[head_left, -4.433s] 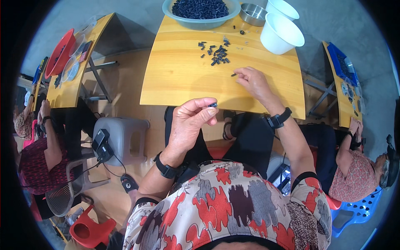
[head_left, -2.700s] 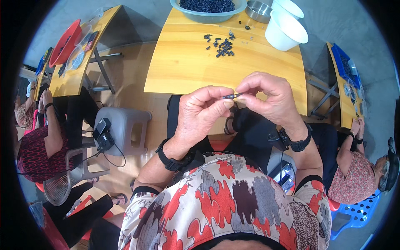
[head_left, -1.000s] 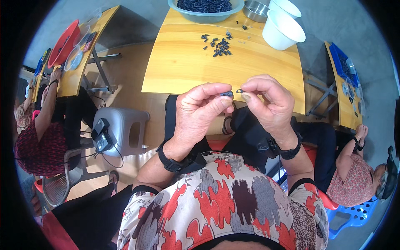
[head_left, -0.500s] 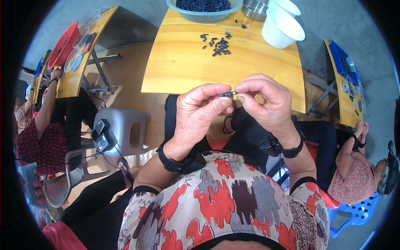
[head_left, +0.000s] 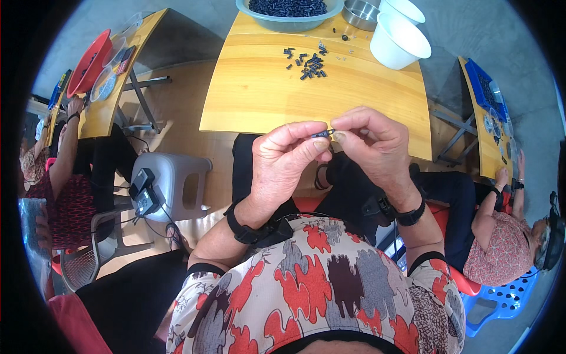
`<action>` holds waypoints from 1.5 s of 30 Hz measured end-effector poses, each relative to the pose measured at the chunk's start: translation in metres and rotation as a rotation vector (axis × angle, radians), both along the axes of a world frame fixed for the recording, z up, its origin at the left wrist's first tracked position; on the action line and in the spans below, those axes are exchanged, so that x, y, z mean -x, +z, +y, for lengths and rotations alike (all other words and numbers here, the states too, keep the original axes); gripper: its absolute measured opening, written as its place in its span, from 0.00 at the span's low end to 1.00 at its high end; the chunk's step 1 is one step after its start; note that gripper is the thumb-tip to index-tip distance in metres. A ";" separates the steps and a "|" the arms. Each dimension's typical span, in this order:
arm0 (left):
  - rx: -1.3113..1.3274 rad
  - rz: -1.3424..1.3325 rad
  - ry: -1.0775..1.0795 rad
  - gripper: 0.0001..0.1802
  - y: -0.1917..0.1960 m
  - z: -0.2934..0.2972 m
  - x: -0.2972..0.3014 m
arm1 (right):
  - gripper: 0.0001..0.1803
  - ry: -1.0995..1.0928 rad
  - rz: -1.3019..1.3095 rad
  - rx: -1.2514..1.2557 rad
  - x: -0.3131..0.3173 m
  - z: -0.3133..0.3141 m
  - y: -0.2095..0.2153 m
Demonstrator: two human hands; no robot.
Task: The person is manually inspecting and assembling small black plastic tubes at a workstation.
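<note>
The left hand (head_left: 283, 162) and right hand (head_left: 374, 147) meet above the near edge of the smooth yellow wooden worktop (head_left: 265, 88), fingers of both pinched shut on one small dark cylindrical plastic piece (head_left: 322, 134). A loose heap of similar dark pieces (head_left: 308, 62) lies toward the far edge, near a grey-green round bowl (head_left: 289, 20) full of them and a white plastic tub (head_left: 400, 42).

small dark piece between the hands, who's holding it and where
Both hands pinch the small dark piece: left hand holds its left end between thumb and forefinger, right hand its right end at the fingertips, above the lap.
</note>
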State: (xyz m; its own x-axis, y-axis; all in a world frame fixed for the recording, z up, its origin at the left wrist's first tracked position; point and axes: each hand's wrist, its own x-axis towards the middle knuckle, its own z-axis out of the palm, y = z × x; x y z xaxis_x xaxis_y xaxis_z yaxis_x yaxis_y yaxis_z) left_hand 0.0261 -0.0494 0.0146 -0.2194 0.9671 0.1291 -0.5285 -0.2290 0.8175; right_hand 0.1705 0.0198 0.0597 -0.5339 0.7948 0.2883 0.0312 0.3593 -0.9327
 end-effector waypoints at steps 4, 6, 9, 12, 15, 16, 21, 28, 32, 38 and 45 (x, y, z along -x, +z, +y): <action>0.044 0.008 -0.006 0.10 0.004 -0.001 -0.001 | 0.06 -0.004 0.010 -0.010 -0.001 0.001 -0.002; 0.074 0.021 -0.013 0.11 0.008 -0.002 -0.001 | 0.08 0.032 0.026 0.041 -0.002 0.001 0.000; 0.059 0.049 -0.020 0.11 0.011 -0.003 -0.003 | 0.06 0.023 0.047 0.058 -0.003 0.001 -0.002; 0.037 0.097 -0.035 0.12 0.012 -0.004 -0.003 | 0.07 0.042 0.113 0.077 -0.005 0.001 -0.005; 0.021 0.091 -0.049 0.13 0.012 -0.004 -0.005 | 0.07 0.044 0.094 -0.020 -0.008 0.003 -0.005; 0.010 0.126 -0.048 0.13 0.012 -0.004 -0.005 | 0.07 0.045 0.094 -0.022 -0.009 0.003 -0.005; 0.001 0.201 -0.047 0.13 0.013 -0.003 -0.008 | 0.06 0.048 0.153 -0.057 -0.012 0.001 -0.006; -0.010 0.193 -0.057 0.10 0.007 0.002 -0.011 | 0.05 -0.070 -0.093 -0.212 -0.009 -0.002 0.004; 0.014 0.220 -0.061 0.10 0.005 0.005 -0.010 | 0.06 -0.107 -0.179 -0.438 -0.009 0.000 0.005; 0.029 0.264 -0.057 0.08 0.003 0.007 -0.013 | 0.08 -0.062 -0.169 -0.560 -0.014 0.007 -0.003; 0.088 0.199 -0.158 0.10 0.010 0.009 -0.007 | 0.08 -0.014 -0.178 -0.489 -0.019 0.013 -0.006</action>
